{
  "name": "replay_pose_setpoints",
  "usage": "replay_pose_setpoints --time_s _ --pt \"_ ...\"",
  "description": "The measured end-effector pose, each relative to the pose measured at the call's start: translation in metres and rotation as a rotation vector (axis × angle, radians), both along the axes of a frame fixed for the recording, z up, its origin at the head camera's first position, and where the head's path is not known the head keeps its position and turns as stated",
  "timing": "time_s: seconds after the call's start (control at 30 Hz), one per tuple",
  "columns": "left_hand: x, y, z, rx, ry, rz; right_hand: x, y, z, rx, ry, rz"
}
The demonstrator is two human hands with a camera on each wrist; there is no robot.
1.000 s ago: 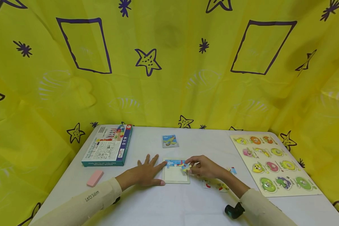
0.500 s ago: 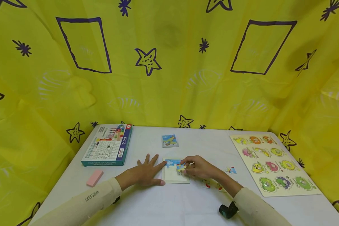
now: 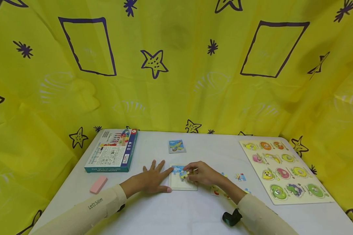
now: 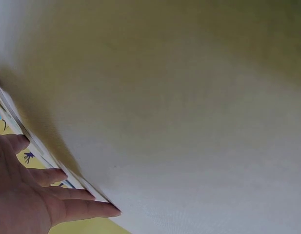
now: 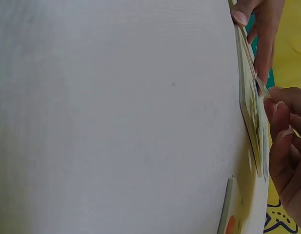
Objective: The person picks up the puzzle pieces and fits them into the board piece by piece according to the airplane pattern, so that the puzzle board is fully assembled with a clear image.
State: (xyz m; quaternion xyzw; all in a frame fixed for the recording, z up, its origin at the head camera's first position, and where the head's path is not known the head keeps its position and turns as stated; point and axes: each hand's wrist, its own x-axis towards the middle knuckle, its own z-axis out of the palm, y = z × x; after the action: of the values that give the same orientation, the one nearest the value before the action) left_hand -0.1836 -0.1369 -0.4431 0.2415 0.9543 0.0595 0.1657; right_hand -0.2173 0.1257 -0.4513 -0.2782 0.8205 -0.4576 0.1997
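A small pale puzzle tray [image 3: 184,188] lies on the white table, with a blue sky piece [image 3: 176,168] in its upper left part. My right hand [image 3: 204,173] pinches a blue and yellow puzzle piece [image 3: 183,176] just over the tray, close against the sky piece. In the right wrist view, the thumb and fingers of the right hand [image 5: 289,141] hold its thin edge tilted above the tray [image 5: 248,97]. My left hand [image 3: 153,181] lies spread at the tray's left side, forefinger and thumb touching its edge. The left wrist view shows those straight fingers [image 4: 89,210] on the table.
Loose puzzle pieces [image 3: 240,177] lie right of the tray, partly hidden by my right forearm. A picture puzzle [image 3: 176,146] sits behind the tray. On the left are a boxed bead set [image 3: 111,151] and a pink block [image 3: 98,184]; a fruit board [image 3: 282,173] lies right.
My right hand has carried the pinched piece leftward across the tray, up to the sky piece. More loose pieces show beside the right forearm. The left hand has stayed in place.
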Motion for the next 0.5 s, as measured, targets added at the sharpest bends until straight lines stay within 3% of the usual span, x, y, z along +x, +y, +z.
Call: replay_pose_setpoints --time_s 0.27,0.5 --pt "-0.001 0.0 -0.001 0.004 -0.002 -0.004 -0.001 -0.008 -0.001 0.016 0.033 0.017" --pt "-0.002 0.001 0.0 0.001 -0.011 -0.011 -0.003 -0.019 -0.003 0.062 0.129 -0.008"
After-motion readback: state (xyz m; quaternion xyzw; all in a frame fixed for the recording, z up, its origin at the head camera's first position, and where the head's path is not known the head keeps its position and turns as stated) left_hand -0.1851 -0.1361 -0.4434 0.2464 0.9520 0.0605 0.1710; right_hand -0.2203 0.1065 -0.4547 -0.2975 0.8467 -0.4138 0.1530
